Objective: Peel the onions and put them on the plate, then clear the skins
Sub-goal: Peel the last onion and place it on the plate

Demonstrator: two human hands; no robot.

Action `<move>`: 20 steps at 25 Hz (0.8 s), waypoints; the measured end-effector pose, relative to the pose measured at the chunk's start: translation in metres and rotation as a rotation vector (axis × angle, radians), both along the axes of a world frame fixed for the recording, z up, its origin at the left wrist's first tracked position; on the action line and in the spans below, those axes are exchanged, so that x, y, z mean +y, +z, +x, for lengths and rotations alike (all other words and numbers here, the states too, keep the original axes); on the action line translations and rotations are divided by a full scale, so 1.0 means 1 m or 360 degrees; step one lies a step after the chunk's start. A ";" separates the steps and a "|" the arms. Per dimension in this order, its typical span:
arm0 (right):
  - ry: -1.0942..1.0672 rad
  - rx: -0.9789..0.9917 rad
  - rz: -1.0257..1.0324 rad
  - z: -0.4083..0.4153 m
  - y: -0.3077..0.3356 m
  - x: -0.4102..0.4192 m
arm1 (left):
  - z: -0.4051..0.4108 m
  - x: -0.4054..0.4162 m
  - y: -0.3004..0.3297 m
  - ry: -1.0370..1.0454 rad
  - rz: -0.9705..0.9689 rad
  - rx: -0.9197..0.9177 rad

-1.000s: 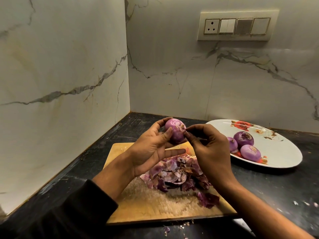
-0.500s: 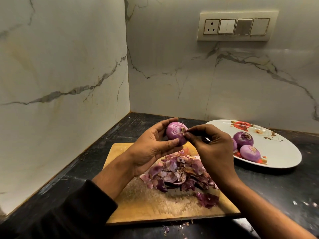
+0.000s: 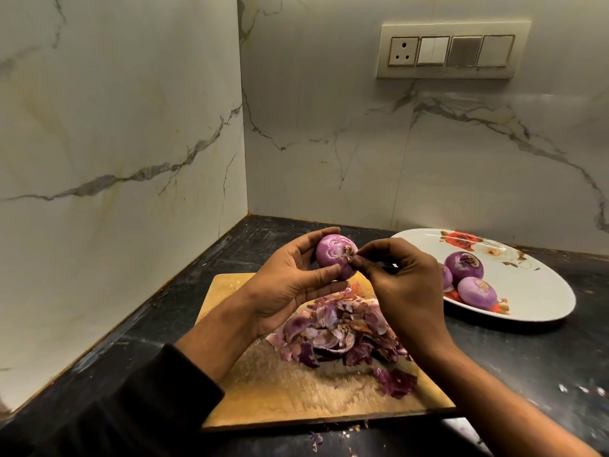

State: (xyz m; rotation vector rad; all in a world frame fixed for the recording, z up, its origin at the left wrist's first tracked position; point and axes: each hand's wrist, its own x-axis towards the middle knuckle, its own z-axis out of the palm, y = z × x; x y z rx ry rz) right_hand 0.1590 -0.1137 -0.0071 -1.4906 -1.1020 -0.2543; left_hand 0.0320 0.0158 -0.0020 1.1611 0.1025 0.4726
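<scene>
Marble walls close the bench (image 3: 514, 351) behind and left of the board (image 3: 280, 390), so free room lies right. Above the board, the left hand (image 3: 290, 288) has its grip around the onion (image 3: 336, 260); the right hand (image 3: 408, 291) pinches a dry scrap at its root end. Best pull that scrap along the bulb, dropping it on the skins (image 3: 342, 331) heaped on the board. Right of the board, the plate (image 3: 543, 291) holds peeled onions (image 3: 468, 278), with space beside them.
</scene>
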 end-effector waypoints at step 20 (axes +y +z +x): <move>0.0105 -0.0012 -0.0247 0.004 0.013 0.001 | 0.001 0.003 -0.001 0.0001 0.0025 0.0013</move>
